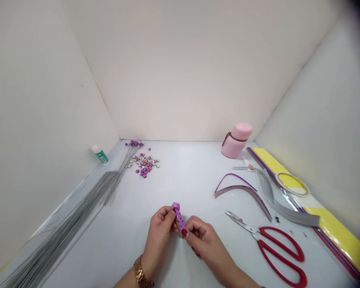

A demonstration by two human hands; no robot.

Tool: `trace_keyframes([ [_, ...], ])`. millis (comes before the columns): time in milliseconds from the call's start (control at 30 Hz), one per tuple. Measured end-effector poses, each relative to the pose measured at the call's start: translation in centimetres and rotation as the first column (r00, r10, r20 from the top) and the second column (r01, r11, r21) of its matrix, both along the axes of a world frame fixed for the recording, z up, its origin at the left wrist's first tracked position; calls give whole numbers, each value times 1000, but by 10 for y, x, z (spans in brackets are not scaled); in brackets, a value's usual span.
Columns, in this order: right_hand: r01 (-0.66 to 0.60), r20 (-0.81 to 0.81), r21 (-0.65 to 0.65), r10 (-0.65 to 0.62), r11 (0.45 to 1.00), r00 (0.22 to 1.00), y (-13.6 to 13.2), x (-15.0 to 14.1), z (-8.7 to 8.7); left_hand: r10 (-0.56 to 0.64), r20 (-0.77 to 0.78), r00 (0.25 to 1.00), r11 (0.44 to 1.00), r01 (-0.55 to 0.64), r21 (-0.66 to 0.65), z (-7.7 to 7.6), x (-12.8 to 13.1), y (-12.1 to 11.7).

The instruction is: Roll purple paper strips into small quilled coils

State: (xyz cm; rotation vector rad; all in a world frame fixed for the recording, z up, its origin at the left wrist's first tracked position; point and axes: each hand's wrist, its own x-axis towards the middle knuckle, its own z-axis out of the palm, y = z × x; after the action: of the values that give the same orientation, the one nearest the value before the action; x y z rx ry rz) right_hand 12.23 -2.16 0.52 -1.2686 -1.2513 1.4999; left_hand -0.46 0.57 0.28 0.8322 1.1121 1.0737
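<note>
A shiny purple paper strip (180, 220) with dark dots stretches between my two hands near the front of the table. Its upper end is folded into a small knot-like shape, which my left hand (161, 229) pinches between thumb and fingers. My right hand (204, 239) grips the lower end of the strip with thumb and curled fingers. Beyond my left hand lies a pile of small folded stars (145, 162) in purple, silver and pinkish tones. Closest to my right hand are scissors (255, 232) with red handles, their blades nearly together.
A bundle of thin grey wires (87, 208) runs along the left, some tipped with purple stars (134, 143). A glue stick (100, 154) leans by the left wall. A pink flask (236, 141) stands at the back right. Paper strips (246, 188), a tape roll (305, 188) and yellow sheets (333, 224) lie right.
</note>
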Motion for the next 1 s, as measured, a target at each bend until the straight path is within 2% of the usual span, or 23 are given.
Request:
trace_keyframes([
  [67, 17, -66, -120, -25, 993, 997, 0, -1, -1, -2, -44, 999, 1000, 3, 25, 0, -1, -1],
  [133, 40, -113, -178, -61, 983, 992, 1, -2, -1, -7, -82, 997, 999, 11, 47, 0, -1, -2],
  [267, 134, -195, -174, -168, 976, 966, 3, -3, 0, -77, -236, 969, 985, 111, 134, 2, -1, -9],
  [367, 191, -279, -161, -230, 968, 932, 5, -3, 1, -133, -415, 900, 945, 241, 221, 4, -1, -12],
  [500, 176, -265, -161, -215, 971, 940, 5, 1, 0, -153, -568, 809, 889, 363, 278, 6, -1, -13],
  [600, 172, -226, -142, -201, 975, 953, 4, 3, -3, -138, -624, 770, 869, 396, 297, 6, -1, -14],
  [700, 171, -231, -101, -191, 980, 954, 5, 5, -4, -137, -621, 771, 868, 396, 299, 7, 0, -15],
  [767, 226, -236, -104, -245, 969, 940, 7, 9, -5, -163, -597, 785, 870, 399, 288, 7, 0, -16],
  [833, 353, -264, -129, -375, 927, 889, 12, 15, -7, -234, -513, 826, 894, 390, 221, 6, 1, -16],
  [900, 487, -308, -149, -508, 861, 804, 18, 23, -9, -324, -383, 865, 913, 392, 114, 3, 2, -15],
  [1000, 574, -334, -154, -589, 804, 736, 24, 31, -12, -411, -233, 881, 906, 424, 4, -2, 3, -13],
])
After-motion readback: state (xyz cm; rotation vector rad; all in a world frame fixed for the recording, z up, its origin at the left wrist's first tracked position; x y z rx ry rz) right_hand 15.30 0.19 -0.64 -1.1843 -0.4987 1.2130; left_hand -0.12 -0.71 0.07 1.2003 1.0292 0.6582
